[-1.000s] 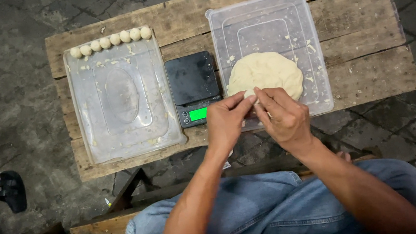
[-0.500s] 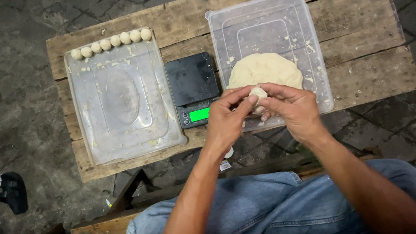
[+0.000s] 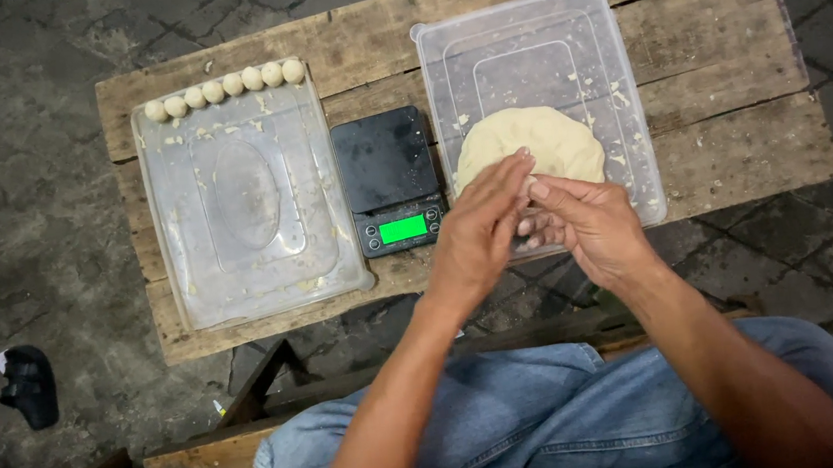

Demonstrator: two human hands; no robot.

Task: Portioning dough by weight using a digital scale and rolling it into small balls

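My two hands meet palm to palm over the near edge of the right-hand tray (image 3: 624, 75), just right of the middle of the tabletop (image 3: 731, 151). My left hand (image 3: 477, 234) lies over my right hand (image 3: 586, 224), fingers stretched out and fairly flat, not curled into fists. Whatever sits between my palms is hidden, so I cannot tell whether I grip anything there.

The big lump of dough (image 3: 539, 138) lies in that right tray, directly on the far side of my hands and touching my left fingertips (image 3: 521, 162) or nearly so. It is a round, flattish mound with no clear long axis.

The black scale (image 3: 386, 176) with its lit green display stands just left of my hands, nearer my left one. Further left is the second clear tray (image 3: 250, 279), and the row of small dough balls (image 3: 223, 85) runs along its far edge, well apart from both hands, on my left hand's side.
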